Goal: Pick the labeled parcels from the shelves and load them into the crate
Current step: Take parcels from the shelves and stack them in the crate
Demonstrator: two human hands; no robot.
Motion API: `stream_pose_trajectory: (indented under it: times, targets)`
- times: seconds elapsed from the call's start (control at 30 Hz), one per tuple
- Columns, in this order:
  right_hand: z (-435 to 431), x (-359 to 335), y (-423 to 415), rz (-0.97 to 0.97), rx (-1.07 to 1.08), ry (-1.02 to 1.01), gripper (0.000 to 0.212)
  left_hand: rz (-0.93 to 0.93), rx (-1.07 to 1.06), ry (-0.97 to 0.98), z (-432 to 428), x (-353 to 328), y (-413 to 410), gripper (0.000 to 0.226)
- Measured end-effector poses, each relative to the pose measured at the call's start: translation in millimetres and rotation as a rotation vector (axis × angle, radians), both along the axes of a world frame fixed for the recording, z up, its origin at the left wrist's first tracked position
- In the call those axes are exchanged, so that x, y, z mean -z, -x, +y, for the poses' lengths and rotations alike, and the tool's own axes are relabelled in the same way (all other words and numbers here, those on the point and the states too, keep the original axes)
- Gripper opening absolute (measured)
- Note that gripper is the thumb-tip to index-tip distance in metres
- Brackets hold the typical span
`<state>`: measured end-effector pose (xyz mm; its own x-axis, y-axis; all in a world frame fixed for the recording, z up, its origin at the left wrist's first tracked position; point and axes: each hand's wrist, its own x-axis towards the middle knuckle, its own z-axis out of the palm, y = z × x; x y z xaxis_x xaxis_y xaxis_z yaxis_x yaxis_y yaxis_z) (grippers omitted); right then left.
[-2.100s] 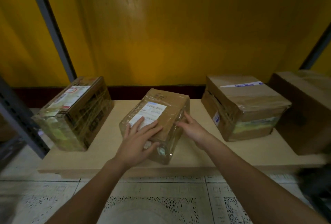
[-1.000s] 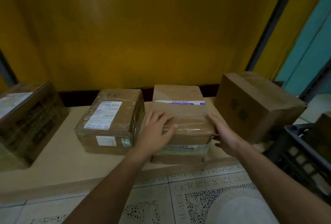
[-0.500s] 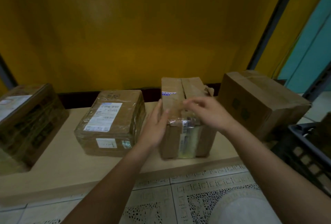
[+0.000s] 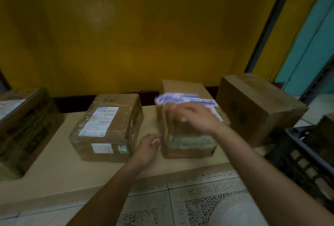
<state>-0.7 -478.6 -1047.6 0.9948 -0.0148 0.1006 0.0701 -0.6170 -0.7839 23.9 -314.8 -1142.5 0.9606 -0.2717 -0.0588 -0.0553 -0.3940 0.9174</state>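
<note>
Yellow wall (image 4: pixel 126 35) at the back, and a beige shelf (image 4: pixel 54 171) carrying four boxes: a plain box (image 4: pixel 256 106) at the right end, a dark-printed box (image 4: pixel 27 128) far left, a labelled box (image 4: pixel 106 126) beside it, and a taped parcel (image 4: pixel 188 144) right of centre near the front edge, its label blurred. A dark crate (image 4: pixel 307 155) sits low, just right of the shelf. The right hand (image 4: pixel 197 117) is on the parcel's top with fingers bent, too blurred to tell if it grips; the left hand (image 4: pixel 146 146) is loosely curled and holds nothing, just beside the parcel's lower left side.
</note>
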Motion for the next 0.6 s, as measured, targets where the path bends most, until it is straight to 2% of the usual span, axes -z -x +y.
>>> stream_pose_trajectory:
  times: [0.07,0.1,0.13,0.2,0.23,0.27,0.33,0.37,0.4,0.43,0.5,0.53,0.6]
  targets:
    - [20.6,15.9,-0.7,0.094,-0.110,0.350,0.029,-0.007,-0.179,-0.010,-2.8,-3.1,-4.6,0.033]
    - [24.5,20.8,0.0,0.092,-0.124,0.460,0.029,-0.021,-0.241,0.035,-4.6,-9.1,-6.2,0.034]
    - [23.6,22.9,-0.1,0.060,-0.126,0.474,0.028,-0.059,-0.258,0.073,-6.0,-14.4,-8.3,0.036]
    - [11.2,19.1,-1.8,-0.022,-0.052,0.224,0.023,-0.183,-0.172,0.070,-10.4,-23.4,-9.2,0.040]
    - [0.7,17.5,-3.9,-0.070,0.053,0.093,0.023,-0.244,-0.105,0.038,-13.7,-25.3,-8.6,0.043]
    - [-11.9,17.2,-5.7,-0.139,0.194,0.046,0.026,-0.264,-0.049,0.000,-17.7,-26.3,-7.4,0.045]
    - [-39.4,22.7,-3.1,-0.167,0.465,0.161,0.045,-0.234,0.037,-0.040,-25.0,-26.1,-5.3,0.044]
    - [-51.5,27.3,0.7,-0.078,0.543,0.172,0.057,-0.194,0.068,-0.029,-27.9,-25.3,-5.6,0.040]
    - [-61.5,32.4,4.9,0.041,0.572,0.074,0.066,-0.150,0.078,0.011,-30.8,-25.2,-5.0,0.033]
    - [-67.3,37.0,9.1,0.153,0.559,-0.122,0.069,-0.111,0.062,0.072,-33.2,-25.8,-3.1,0.023]
    - [-71.3,45.6,15.8,0.286,0.476,-0.555,0.060,-0.121,-0.021,0.127,-36.1,-26.6,0.9,0.010]
    - [-72.5,48.7,17.6,0.296,0.442,-0.652,0.056,-0.169,-0.057,0.109,-37.0,-25.6,2.5,0.009]
    - [-76.1,55.3,17.6,0.244,0.405,-0.679,0.049,-0.240,-0.088,0.098,-37.1,-23.1,6.3,0.009]
